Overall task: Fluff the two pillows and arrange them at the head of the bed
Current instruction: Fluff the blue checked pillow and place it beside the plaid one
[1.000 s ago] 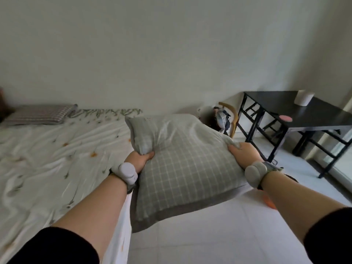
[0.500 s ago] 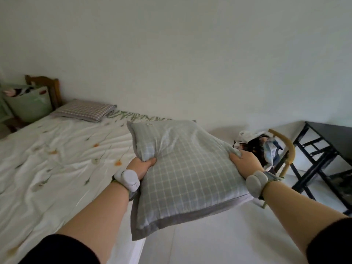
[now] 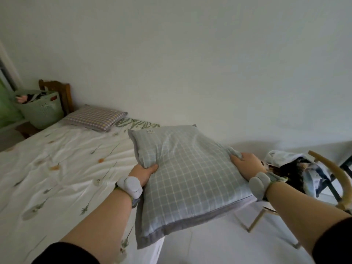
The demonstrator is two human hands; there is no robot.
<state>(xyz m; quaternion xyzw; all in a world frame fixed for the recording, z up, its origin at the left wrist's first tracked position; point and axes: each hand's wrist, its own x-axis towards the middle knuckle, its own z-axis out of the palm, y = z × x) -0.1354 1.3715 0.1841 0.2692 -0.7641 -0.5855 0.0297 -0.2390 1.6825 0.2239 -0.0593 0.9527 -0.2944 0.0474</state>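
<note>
I hold a light green checked pillow (image 3: 190,178) with a grey border in the air over the bed's right edge. My left hand (image 3: 143,172) pinches its left side and my right hand (image 3: 246,165) grips its right side. A second pillow (image 3: 95,119), purple and yellow checked, lies flat at the far left of the bed (image 3: 57,168) beside the wooden headboard (image 3: 64,92). The bed has a white sheet with a flower print.
A green laundry basket (image 3: 42,109) with clothes stands by the headboard. A chair (image 3: 323,176) with a curved wooden back and a heap of clothes stands at the right on the pale floor. A plain wall runs along the bed's far side.
The view has swung left toward the head of the bed, bringing the headboard and basket into sight. The held pillow has moved left with my hands; both grips are unchanged.
</note>
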